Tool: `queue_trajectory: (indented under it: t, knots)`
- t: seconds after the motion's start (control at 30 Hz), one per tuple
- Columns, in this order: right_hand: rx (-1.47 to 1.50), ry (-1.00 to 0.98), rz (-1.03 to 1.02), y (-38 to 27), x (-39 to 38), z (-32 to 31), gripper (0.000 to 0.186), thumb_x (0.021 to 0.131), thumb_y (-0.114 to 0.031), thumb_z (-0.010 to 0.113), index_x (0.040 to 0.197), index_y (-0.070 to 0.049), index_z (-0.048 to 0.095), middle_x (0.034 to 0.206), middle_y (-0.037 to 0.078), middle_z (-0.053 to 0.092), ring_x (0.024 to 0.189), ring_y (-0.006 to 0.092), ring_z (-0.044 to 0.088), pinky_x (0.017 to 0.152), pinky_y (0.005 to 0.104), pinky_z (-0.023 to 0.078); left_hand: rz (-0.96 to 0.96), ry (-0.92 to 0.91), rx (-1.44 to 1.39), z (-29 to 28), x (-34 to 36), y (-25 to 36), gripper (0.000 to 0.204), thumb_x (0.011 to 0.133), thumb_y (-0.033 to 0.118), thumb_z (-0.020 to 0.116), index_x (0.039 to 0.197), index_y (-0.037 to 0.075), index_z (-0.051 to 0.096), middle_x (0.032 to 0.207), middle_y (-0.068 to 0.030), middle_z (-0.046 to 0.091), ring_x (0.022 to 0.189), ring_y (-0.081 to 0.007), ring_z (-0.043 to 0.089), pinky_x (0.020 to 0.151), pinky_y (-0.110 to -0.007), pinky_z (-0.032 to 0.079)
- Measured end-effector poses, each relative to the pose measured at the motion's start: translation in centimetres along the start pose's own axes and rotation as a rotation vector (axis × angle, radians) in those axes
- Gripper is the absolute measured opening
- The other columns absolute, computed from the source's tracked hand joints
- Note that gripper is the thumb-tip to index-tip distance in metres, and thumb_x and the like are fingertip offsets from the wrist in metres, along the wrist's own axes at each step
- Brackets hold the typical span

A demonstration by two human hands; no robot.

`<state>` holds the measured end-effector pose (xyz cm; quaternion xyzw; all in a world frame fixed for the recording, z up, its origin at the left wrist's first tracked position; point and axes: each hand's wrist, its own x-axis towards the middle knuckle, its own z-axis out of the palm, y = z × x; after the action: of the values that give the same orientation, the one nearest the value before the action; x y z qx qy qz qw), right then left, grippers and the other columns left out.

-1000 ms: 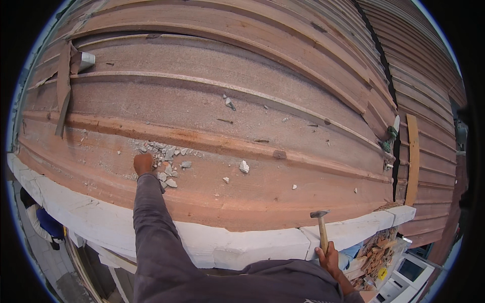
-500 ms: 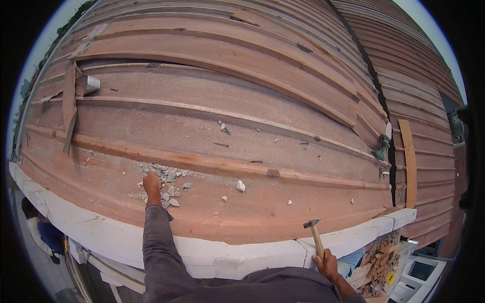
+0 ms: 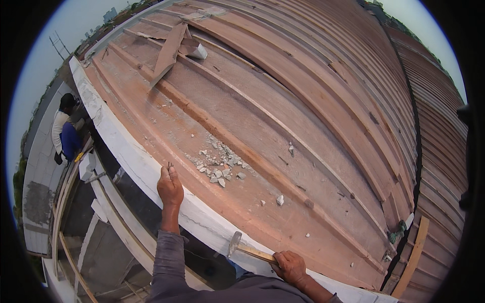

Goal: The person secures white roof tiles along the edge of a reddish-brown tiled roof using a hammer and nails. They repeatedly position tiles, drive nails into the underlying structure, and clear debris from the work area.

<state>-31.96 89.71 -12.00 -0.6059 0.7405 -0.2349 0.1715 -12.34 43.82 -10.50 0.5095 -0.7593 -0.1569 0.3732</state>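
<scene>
Nearest, the right hand (image 3: 290,265) grips a hammer (image 3: 250,249) by its wooden handle, metal head over the roof's white edge (image 3: 136,161). The hammer looks stiff and head-heavy, best held low on the handle. Further along that edge, the left hand (image 3: 170,187) pinches a small nail (image 3: 169,165). Beyond, pale rubble chips (image 3: 220,164) lie on reddish roof boards (image 3: 303,126).

A left hand (image 3: 170,186) rests at the near edge of a plank deck (image 3: 323,126), just left of scattered rubble chips (image 3: 221,164). Lower right, the right hand (image 3: 291,266) holds a hammer (image 3: 246,248), its head pointing left. Far left, below the deck, stands another person (image 3: 64,129), possibly on a lower platform.
</scene>
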Motion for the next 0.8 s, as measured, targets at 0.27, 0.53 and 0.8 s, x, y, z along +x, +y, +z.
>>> queue_trajectory:
  t: [0.27, 0.53, 0.8]
  knots:
    - [0.087, -0.159, -0.082, 0.2, 3.0, 1.0, 0.031, 0.092, -0.033, 0.082, 0.105, -0.008, 0.069, 0.099, 0.011, 0.067, 0.095, 0.0330, 0.069, 0.082, 0.0443, 0.058, 0.301, 0.050, 0.354, -2.3, 0.2, -3.8, 0.018, 0.109, 0.022, 0.057, 0.112, 0.005, 0.063, 0.122, -0.0139, 0.067, 0.132, -0.0367, 0.056, 0.111, -0.054, 0.041]
    - [0.038, -0.133, 0.067, 8.5, 26.5, 6.6, 0.022, 0.094, -0.014, 0.072, 0.112, -0.002, 0.074, 0.113, 0.020, 0.073, 0.109, 0.0415, 0.070, 0.094, 0.0504, 0.058, 0.190, -0.095, 0.434, -2.5, 0.9, -2.8, 0.023, 0.105, 0.020, 0.061, 0.121, 0.003, 0.065, 0.124, -0.0146, 0.066, 0.136, -0.0360, 0.055, 0.118, -0.054, 0.035]
    - [-0.214, 0.044, 0.148, 9.1, 49.7, 18.6, 0.017, 0.095, -0.010, 0.064, 0.109, -0.003, 0.072, 0.119, 0.017, 0.067, 0.114, 0.0384, 0.067, 0.097, 0.0484, 0.057, 0.177, -0.145, 0.445, -2.5, 0.7, -3.1, 0.019, 0.104, 0.016, 0.059, 0.115, 0.002, 0.064, 0.123, -0.0133, 0.067, 0.136, -0.0377, 0.056, 0.117, -0.057, 0.034]
